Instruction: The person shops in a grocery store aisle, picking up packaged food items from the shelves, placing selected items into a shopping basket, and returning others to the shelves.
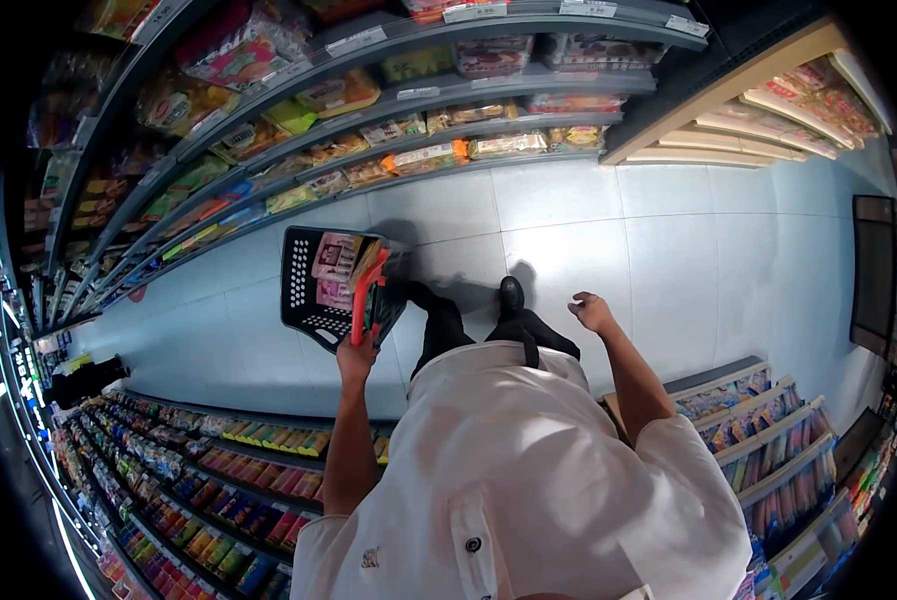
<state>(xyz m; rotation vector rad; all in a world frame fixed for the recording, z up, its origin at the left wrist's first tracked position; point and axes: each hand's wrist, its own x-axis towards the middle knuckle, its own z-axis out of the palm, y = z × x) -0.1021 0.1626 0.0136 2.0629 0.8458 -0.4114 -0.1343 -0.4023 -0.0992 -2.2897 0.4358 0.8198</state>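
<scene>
My left hand [356, 355] is closed round the red handle [370, 290] of a dark shopping basket [298, 285]. The basket hangs at my left side, beside my leg. Inside it lie pink-and-white packages [336, 257], partly covered by the handle; their contents are too small to tell. My right hand [593, 312] hangs apart from everything, out to the right over the floor. Its fingers are loosely bent and somewhat apart, with nothing visible in them.
Shelves of packaged food [428, 155] run along the far side of the aisle. A wooden-edged display [728, 130] adjoins them on the right. Behind me are shelves of colourful packets [268, 440] and a slanted rack [758, 430]. Pale floor tiles [568, 215] lie between. A dark figure [88, 380] is far left.
</scene>
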